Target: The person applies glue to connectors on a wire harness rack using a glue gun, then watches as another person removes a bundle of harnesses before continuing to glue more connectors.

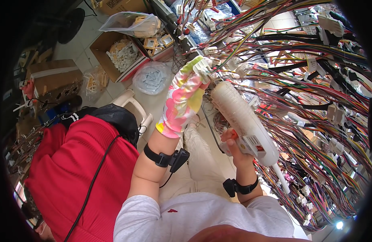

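Your left hand (189, 82), in a pink, yellow and white patterned glove (178, 107), is raised near the middle of the view. Its fingers are closed on a white connector (201, 67) at the near edge of the wire bundles (274, 74). The wires around it are too tangled to tell which ones enter it. Your right hand (234, 148) is bare and lower, its fingers wrapped around the handle of a white glue gun (238, 111), by an orange part of it. The gun slants up and to the left, its nozzle end just beside the connector; you cannot tell whether the 2 touch. You wear 1 black strap (161, 159) with a small device on each forearm.

To your right, coloured wires fill the side of the view. On the floor at upper left, 1 open cardboard box (99, 57) holds small white parts (124, 54), and 1 clear bag (151, 89) of pale parts lies beside it. Nearer you, 1 beige plastic chair (145, 121) stands by a person in a red top (79, 165).
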Available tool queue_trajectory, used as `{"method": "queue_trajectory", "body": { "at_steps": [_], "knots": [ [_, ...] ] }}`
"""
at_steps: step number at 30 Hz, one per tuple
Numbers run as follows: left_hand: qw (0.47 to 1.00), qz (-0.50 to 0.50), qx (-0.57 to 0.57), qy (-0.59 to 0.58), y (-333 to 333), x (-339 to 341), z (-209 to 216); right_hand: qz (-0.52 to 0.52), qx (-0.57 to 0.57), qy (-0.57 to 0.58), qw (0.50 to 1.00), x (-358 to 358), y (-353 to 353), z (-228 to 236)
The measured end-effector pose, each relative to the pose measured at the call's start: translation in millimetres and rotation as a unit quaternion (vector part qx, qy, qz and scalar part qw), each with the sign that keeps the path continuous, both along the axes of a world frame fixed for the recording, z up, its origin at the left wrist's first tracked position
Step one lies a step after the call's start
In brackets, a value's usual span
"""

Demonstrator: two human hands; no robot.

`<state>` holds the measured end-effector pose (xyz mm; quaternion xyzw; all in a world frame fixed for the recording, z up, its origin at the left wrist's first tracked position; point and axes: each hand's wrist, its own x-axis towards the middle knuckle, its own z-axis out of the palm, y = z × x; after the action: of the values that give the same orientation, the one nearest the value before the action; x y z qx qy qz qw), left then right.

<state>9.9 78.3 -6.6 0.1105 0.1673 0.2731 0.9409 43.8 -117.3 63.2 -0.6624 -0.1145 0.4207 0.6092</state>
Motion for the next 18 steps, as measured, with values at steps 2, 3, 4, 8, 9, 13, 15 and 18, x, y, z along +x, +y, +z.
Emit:
{"method": "queue_trajectory", "body": {
  "at_steps": [2, 3, 4, 8, 9, 13, 15, 18],
  "knots": [
    [1.000, 0.003, 0.004, 0.002, 0, 0, 2, 0.002, -0.007, -0.016, 1.000, 0, 0, -1],
    [1.000, 0.001, 0.009, 0.010, -1, 0, 4, 0.004, -0.014, -0.032, 0.999, 1, 0, -1],
    [1.000, -0.001, 0.015, 0.017, 0, 0, 6, 0.004, -0.014, -0.032, 0.999, 1, 0, -1],
    [0.999, -0.037, -0.032, -0.020, 4, 2, 6, -0.017, 0.003, 0.000, 1.000, 0, -6, 0],
    [0.998, -0.041, -0.049, -0.011, 6, 2, 9, -0.024, 0.015, 0.001, 1.000, 0, -7, 0],
    [0.995, -0.066, -0.070, 0.016, 13, 0, 10, -0.040, 0.057, -0.051, 0.996, 4, 7, 7],
    [0.988, -0.098, -0.115, -0.016, 18, 1, 11, -0.028, 0.053, -0.037, 0.997, 6, 4, 5],
    [0.950, -0.154, -0.254, -0.097, 27, -3, -2, -0.015, 0.036, -0.032, 0.999, 7, 2, 6]
  ]
}}
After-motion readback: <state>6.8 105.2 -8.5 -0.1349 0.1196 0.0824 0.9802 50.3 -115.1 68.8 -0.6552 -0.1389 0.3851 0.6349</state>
